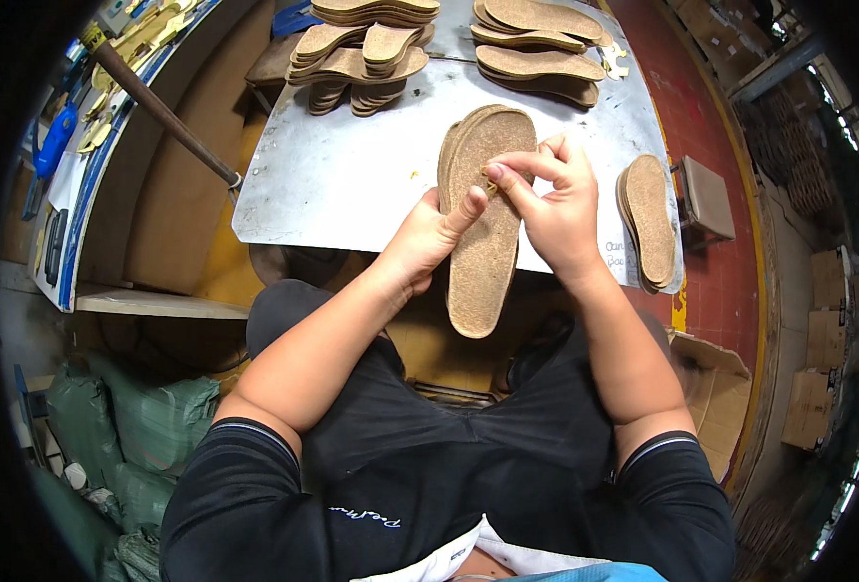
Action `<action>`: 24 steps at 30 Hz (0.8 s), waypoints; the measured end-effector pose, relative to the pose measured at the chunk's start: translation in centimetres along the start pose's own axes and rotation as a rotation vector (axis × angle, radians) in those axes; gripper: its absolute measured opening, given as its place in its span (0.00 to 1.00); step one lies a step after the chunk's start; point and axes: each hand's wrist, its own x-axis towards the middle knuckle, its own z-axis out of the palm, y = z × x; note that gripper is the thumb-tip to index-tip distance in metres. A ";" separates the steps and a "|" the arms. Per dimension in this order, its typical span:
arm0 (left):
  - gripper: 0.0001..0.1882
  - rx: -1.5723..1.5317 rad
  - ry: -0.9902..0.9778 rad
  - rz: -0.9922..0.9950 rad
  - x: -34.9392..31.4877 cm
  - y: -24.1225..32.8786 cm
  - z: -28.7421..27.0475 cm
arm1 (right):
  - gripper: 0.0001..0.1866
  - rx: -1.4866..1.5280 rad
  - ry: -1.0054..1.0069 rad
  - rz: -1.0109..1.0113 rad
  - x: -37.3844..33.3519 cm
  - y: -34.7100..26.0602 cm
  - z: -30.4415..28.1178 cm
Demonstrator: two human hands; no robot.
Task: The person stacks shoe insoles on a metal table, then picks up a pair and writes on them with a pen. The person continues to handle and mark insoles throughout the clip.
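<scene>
A small stack of brown speckled cork insoles [483, 276] is held over the front edge of the table, toe end pointing away from me. My left hand [425, 241] grips the stack by its left side, with the thumb lying on the top insole. The fingers of my right hand [557, 204] are closed in a pinch over the middle of that insole. Between thumb and forefinger shows a thin yellowish scrap [490, 183], too small to identify further. The underside of the stack is hidden.
On the white table [342, 184], insole piles [357, 66] stand at the far left and more piles [538, 60] at the far right. Another insole stack [651, 218] lies by the right edge. A cluttered bench [71, 184] is to the left, a stool [706, 199] to the right.
</scene>
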 end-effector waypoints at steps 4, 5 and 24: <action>0.40 -0.079 0.018 -0.054 -0.1 0.7 0.5 | 0.07 -0.050 0.004 -0.033 -0.7 -0.4 0.1; 0.38 -0.078 0.014 -0.061 -0.2 0.9 0.5 | 0.07 0.020 -0.007 0.019 -0.9 0.0 0.3; 0.27 -0.029 0.179 0.236 1.3 -0.7 -1.1 | 0.06 0.220 -0.388 -0.074 -1.8 -4.1 -0.4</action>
